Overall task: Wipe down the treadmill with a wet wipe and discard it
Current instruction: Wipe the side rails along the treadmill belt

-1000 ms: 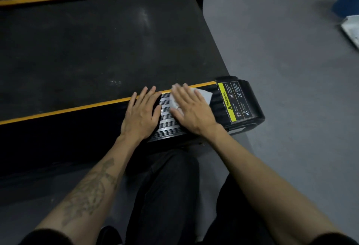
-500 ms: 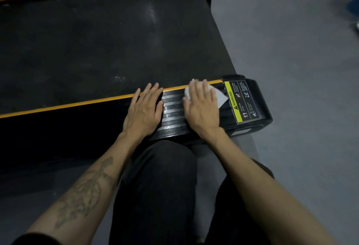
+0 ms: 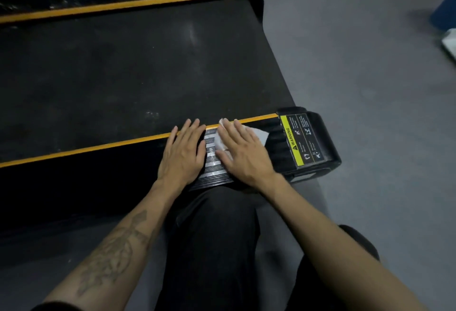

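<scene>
Head view: right hand (image 3: 243, 151) flat on wet wipe (image 3: 257, 134), mostly hidden; left hand (image 3: 182, 154) flat on treadmill (image 3: 214, 166) rail, holding nothing

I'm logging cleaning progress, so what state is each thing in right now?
Wet wipe: spread flat on the ribbed side rail, pressed under the right hand.
Right hand: fingers straight, pressing the wipe.
Left hand: flat on the side rail, holding nothing.
Treadmill belt: dull, faint specks showing.
Warning label: intact, uncovered.
</scene>
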A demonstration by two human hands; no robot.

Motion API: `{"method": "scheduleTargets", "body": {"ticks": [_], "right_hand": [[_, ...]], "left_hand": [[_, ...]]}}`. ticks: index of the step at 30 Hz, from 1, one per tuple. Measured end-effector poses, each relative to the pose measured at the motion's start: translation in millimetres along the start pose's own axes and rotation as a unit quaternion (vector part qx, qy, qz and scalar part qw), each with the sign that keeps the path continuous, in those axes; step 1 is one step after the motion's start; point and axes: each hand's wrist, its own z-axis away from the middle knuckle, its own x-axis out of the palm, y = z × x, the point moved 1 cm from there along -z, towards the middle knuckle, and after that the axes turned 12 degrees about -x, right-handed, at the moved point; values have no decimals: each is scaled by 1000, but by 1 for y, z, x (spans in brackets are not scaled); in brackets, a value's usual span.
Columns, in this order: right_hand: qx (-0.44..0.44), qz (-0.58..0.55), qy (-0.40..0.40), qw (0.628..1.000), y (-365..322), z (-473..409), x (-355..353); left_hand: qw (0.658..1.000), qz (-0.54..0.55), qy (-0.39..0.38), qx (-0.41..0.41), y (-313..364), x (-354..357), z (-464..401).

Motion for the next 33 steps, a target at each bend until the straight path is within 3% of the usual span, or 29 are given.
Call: {"method": "scheduleTargets", "body": {"ticks": [2,6,11,14,17,22,25,29,33], "right_hand": [[23,12,0,1000,26,8,-7],[177,22,46,983,23,11,-4],[32,13,-4,999,26,15,-9],[105,18,23,994,58,25,-17],[165,33,34,985,47,23,-12],[58,15,-6,998,56,26,-21],[33,76,-24,996,65,27,-28],[120,139,33,982,44,26,-23],[183,82,36,979,21,24,-13]], "left_hand": [[1000,7,-1,0,1,-1,0],[1000,4,-9,-3,1,-1,1],[1000,-4,-9,-3,4,0,1],[999,21,-16,-24,20,1,-4],[999,44,-19,-22,42,9,-7],[1000,9,-11,-19,47,22,-6],[1000,6,-5,-14,47,22,-7],[1000,-4,-4,-13,48,22,-6],[1000,-9,-1,-16,49,22,-7]]}}
